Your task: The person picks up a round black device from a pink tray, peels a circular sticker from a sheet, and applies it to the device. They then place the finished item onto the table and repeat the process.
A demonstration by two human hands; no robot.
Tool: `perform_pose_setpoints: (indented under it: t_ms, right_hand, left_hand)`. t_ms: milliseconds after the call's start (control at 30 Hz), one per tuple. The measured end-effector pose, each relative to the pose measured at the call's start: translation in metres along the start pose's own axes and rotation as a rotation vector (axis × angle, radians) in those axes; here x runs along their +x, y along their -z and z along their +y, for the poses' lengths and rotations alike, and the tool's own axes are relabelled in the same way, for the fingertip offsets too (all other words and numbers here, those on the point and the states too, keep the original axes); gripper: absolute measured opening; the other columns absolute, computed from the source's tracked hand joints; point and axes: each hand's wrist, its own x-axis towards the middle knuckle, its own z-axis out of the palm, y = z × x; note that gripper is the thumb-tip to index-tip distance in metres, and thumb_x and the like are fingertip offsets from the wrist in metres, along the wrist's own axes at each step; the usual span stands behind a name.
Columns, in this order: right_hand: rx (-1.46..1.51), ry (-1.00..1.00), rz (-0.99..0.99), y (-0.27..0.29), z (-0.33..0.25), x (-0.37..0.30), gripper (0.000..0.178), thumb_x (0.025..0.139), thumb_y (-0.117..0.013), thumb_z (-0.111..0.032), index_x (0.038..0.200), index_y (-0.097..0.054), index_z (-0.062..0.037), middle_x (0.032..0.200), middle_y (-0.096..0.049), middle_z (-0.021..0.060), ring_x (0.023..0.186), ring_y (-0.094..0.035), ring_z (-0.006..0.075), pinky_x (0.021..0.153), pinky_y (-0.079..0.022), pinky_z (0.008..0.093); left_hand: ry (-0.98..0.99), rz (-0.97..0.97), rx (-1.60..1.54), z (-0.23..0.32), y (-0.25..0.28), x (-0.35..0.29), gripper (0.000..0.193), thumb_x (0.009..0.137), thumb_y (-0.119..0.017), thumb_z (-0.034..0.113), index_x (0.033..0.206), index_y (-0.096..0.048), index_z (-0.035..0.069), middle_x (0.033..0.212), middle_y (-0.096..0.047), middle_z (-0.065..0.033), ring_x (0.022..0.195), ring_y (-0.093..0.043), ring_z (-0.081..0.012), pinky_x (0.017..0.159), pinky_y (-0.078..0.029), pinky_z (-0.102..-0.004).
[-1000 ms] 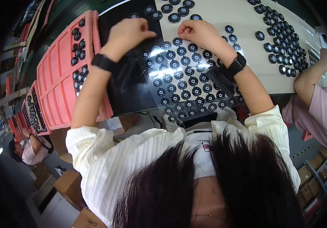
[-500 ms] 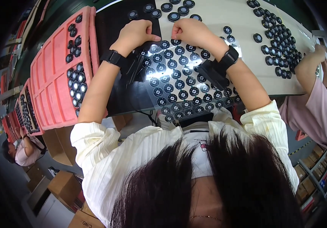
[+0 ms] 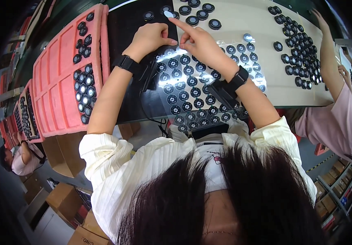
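A clear sheet carries rows of round black stickers with white marks and lies in front of me, glare across its middle. My right hand is over its upper part, index finger stretched toward the far left. On that fingertip sits a pale round sticker, just over a black round part. The other right fingers are curled in. My left hand is closed beside the sheet's far left corner, thumb pointing toward the right hand; whether it grips the sheet edge is hidden.
Loose black round parts lie beyond my hands, with a dense cluster at the right. A pink compartment tray with more parts stands at the left. A co-worker's arm reaches in at the right. Cardboard boxes are below left.
My right hand has extended its index finger to the far left, with a pale sticker now on the tip. My left hand has shifted slightly right. The co-worker's arm reaches farther over the table.
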Motion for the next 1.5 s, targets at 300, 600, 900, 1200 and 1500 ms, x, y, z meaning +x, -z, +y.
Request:
perform_pose_setpoints:
  t_ms: [300, 600, 900, 1200, 1500]
  right_hand:
    - [0.349, -0.036, -0.085, 0.036, -0.03, -0.006, 0.066, 0.071, -0.057, 0.001, 0.129, -0.028, -0.0115, 0.091, -0.056, 0.0056, 0.08, -0.054, 0.0135, 0.07, -0.044, 0.026]
    - [0.801, 0.183, 0.18, 0.073, -0.034, -0.022, 0.081, 0.069, -0.062, 0.006, 0.133, -0.014, -0.0047, 0.075, -0.051, 0.0021, 0.076, -0.05, 0.0109, 0.076, -0.04, 0.025]
    - [1.046, 0.149, 0.361, 0.095, -0.077, -0.038, 0.077, 0.07, -0.061, 0.005, 0.13, -0.013, 0.0026, 0.067, -0.054, 0.0031, 0.074, -0.055, 0.013, 0.079, -0.04, 0.025]
    - [1.138, -0.073, 0.234, 0.097, -0.115, -0.041, 0.075, 0.071, -0.063, 0.002, 0.126, -0.012, 0.0091, 0.067, -0.056, 0.0062, 0.062, -0.056, 0.0118, 0.064, -0.047, 0.0236]
    - [1.183, -0.065, 0.208, 0.095, -0.117, -0.045, 0.072, 0.071, -0.063, 0.004, 0.124, -0.016, 0.0075, 0.067, -0.055, 0.0066, 0.059, -0.055, 0.0104, 0.056, -0.047, 0.0208]
  left_hand:
    - [0.025, -0.074, 0.098, 0.011, 0.008, 0.003, 0.035, 0.06, -0.069, 0.04, 0.066, -0.054, 0.008, 0.068, -0.058, -0.0091, 0.061, -0.056, -0.0261, 0.053, -0.043, -0.0349]
    - [-0.4, 0.233, 0.305, 0.016, 0.013, 0.036, 0.019, 0.076, -0.06, 0.011, 0.091, -0.051, 0.003, 0.086, -0.057, -0.0104, 0.061, -0.057, -0.0132, 0.051, -0.045, -0.0258]
    - [0.125, -0.005, -1.462, 0.079, 0.032, -0.023, 0.025, 0.086, -0.048, 0.017, 0.104, -0.046, 0.001, 0.09, -0.052, -0.0094, 0.067, -0.056, -0.0144, 0.057, -0.047, -0.0245]
    - [-0.101, 0.531, -1.221, 0.148, 0.041, -0.083, 0.027, 0.07, -0.057, -0.007, 0.095, -0.046, -0.005, 0.084, -0.06, -0.018, 0.077, -0.062, -0.0257, 0.069, -0.051, -0.0305]
    - [-0.062, 0.616, -0.857, 0.166, 0.048, -0.091, 0.037, 0.065, -0.053, -0.02, 0.099, -0.042, -0.011, 0.086, -0.058, -0.0237, 0.077, -0.062, -0.0276, 0.071, -0.052, -0.0299]
